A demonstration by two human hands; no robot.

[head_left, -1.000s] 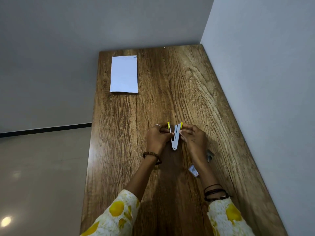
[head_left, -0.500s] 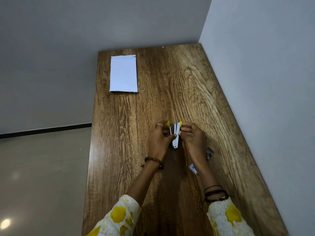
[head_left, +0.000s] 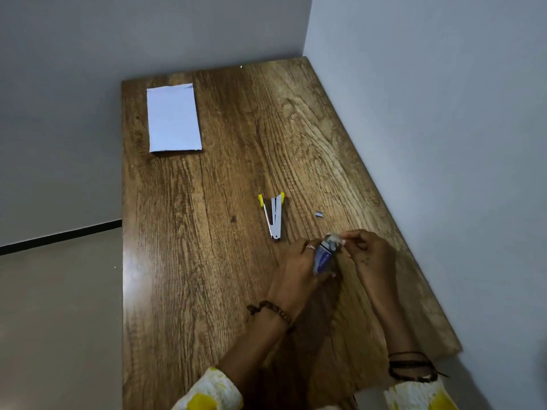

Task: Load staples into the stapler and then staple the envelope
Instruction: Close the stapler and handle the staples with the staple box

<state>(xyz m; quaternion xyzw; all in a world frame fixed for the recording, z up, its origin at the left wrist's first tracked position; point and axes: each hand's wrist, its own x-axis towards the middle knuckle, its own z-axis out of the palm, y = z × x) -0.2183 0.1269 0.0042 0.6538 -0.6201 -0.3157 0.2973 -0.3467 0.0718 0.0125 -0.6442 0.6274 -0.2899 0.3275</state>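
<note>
A small white stapler with yellow tips (head_left: 274, 216) lies opened in a V on the wooden table (head_left: 183, 261), untouched. My left hand (head_left: 299, 270) grips a small blue staple box (head_left: 324, 255) just near of the stapler. My right hand (head_left: 368, 255) pinches the box's top end with its fingertips. A short strip of staples (head_left: 318, 214) lies loose on the table to the right of the stapler. The white envelope (head_left: 174, 117) lies flat at the far left corner.
The table fits into a corner, with grey walls along its far edge and right edge. Its left edge drops off to a glossy floor (head_left: 59, 321). A small white speck (head_left: 241, 66) sits at the far edge.
Both hands have let go of the stapler, which now lies open on the table. They moved nearer and to the right and picked up the staple box.
</note>
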